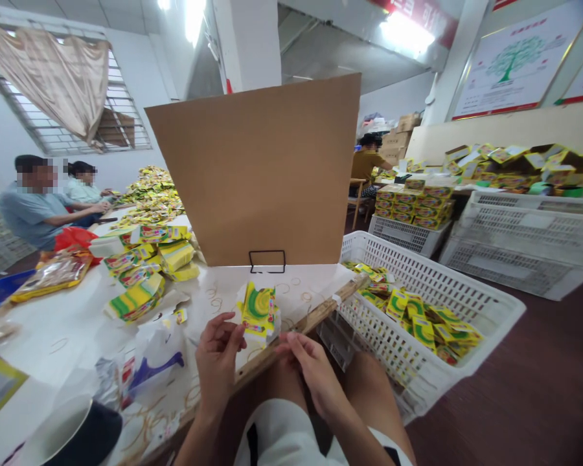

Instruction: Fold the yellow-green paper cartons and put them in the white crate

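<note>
A flat yellow-and-green printed packet lies on the white tabletop, just beyond my hands. My left hand is beside its lower left corner, fingers curled and apart, with nothing visible between them. Near the table's wooden edge, to the right of the packet, is my right hand. Its thumb and forefinger are brought close together; whatever they may hold is too small to make out. Stacks of folded yellow-green boxes stand left of the packet. A brown cardboard panel rises upright behind it, with a black wire stand at its base.
A white crate with yellow packets is at my right. Plastic wrappers and a dark cup are at the left. The wooden edge borders the table. Loose rubber bands lie about. Several people sit farther off.
</note>
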A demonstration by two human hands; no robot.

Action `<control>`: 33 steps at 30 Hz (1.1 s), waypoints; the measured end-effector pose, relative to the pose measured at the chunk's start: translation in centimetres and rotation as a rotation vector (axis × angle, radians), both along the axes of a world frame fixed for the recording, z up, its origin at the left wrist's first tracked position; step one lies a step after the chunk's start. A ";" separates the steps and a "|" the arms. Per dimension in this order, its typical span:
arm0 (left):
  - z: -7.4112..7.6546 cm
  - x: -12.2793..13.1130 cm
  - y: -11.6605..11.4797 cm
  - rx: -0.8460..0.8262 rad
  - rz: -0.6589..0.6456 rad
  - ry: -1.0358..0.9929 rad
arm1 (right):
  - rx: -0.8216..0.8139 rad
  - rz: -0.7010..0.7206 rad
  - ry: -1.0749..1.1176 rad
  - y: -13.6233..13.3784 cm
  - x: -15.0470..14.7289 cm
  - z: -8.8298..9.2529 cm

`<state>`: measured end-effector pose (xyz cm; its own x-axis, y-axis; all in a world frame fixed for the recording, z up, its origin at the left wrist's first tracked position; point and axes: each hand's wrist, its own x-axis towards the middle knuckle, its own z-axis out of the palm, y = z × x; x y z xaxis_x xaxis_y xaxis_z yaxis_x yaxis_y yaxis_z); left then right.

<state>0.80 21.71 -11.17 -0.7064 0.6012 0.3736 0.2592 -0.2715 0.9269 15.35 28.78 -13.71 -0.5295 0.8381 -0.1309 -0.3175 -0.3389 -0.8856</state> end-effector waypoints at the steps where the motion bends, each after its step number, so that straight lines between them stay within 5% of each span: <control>1: -0.2 0.2 -0.1 0.003 -0.012 -0.008 | 0.014 0.022 0.007 0.2 -0.9 0.3; 7: -1.9 0.5 -0.4 -0.022 -0.079 -0.075 | 0.099 0.076 0.009 1.6 -4.6 0.5; 17: -3.8 -1.1 0.2 -0.112 -0.195 -0.153 | 0.220 0.129 -0.054 3.3 -5.3 -0.9; 33: -3.7 -1.6 0.7 -0.031 -0.247 -0.267 | 0.184 0.113 -0.062 2.4 -5.2 0.7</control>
<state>-0.80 22.44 -14.86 -0.6085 0.7741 0.1745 -0.0633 -0.2666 0.9617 10.19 31.14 -13.01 -0.6175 0.7864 -0.0164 -0.2299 -0.2004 -0.9523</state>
